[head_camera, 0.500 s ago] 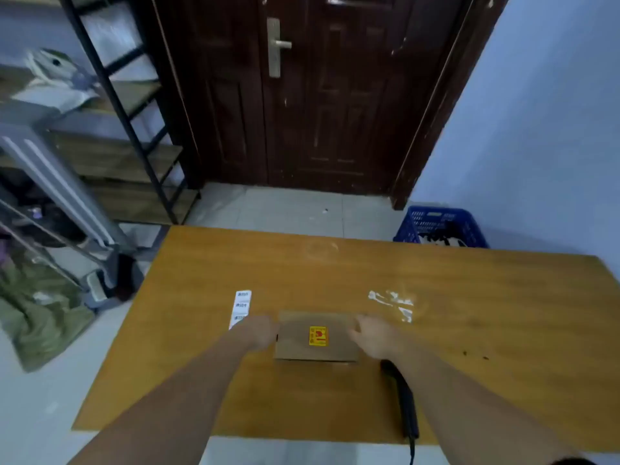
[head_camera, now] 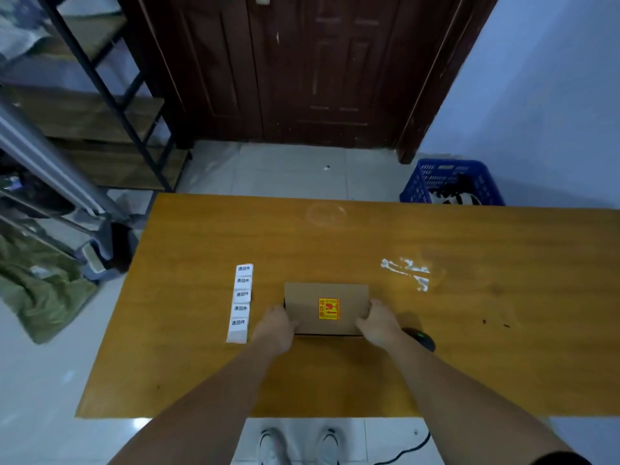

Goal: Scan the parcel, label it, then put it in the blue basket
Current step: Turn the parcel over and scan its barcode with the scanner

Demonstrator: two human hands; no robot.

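A flat brown cardboard parcel (head_camera: 315, 297) with a yellow and red sticker lies on the orange wooden table (head_camera: 469, 330). My left hand (head_camera: 276, 325) grips its near left corner and my right hand (head_camera: 379, 322) grips its near right corner. A strip of white labels (head_camera: 241, 302) lies just left of the parcel. The black scanner (head_camera: 421, 338) rests on the table behind my right wrist, mostly hidden by my forearm. The blue basket (head_camera: 451, 181) stands on the floor beyond the table's far right edge, with something black and white inside.
A dark wooden door (head_camera: 302, 68) closes the far wall. A metal shelf rack (head_camera: 100, 105) and a green cloth (head_camera: 43, 283) stand at the left. White tape scraps (head_camera: 407, 271) stick to the table right of the parcel. A cable (head_camera: 409, 449) runs on the floor.
The camera has tilted down and the view sits lower on the door. Both hands remain on the parcel's sides, slightly closer to its near corners.
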